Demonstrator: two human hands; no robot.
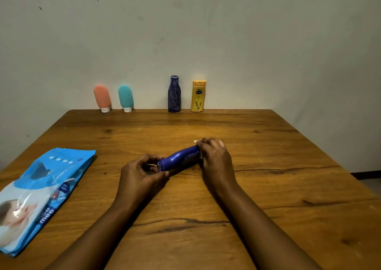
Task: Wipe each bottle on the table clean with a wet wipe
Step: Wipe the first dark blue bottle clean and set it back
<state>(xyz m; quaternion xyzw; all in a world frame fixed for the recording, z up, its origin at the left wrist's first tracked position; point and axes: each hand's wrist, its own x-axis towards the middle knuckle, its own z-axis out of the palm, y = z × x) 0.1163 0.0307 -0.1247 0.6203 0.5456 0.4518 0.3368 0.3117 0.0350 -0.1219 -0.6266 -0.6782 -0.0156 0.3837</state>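
A blue bottle (179,158) lies sideways just above the middle of the wooden table (288,187). My left hand (140,174) grips its near, capped end. My right hand (214,156) is closed over its far end; a small white bit, perhaps a wipe, peeks out above the fingers. Along the table's far edge stand an orange tube (102,98), a teal tube (126,98), a dark blue bottle (174,94) and a yellow bottle (198,96), all upright against the wall.
A light blue pack of wet wipes (41,191) lies flat at the table's left edge, near my left forearm. The wall rises directly behind the row of bottles. The table's right edge drops off to the floor.
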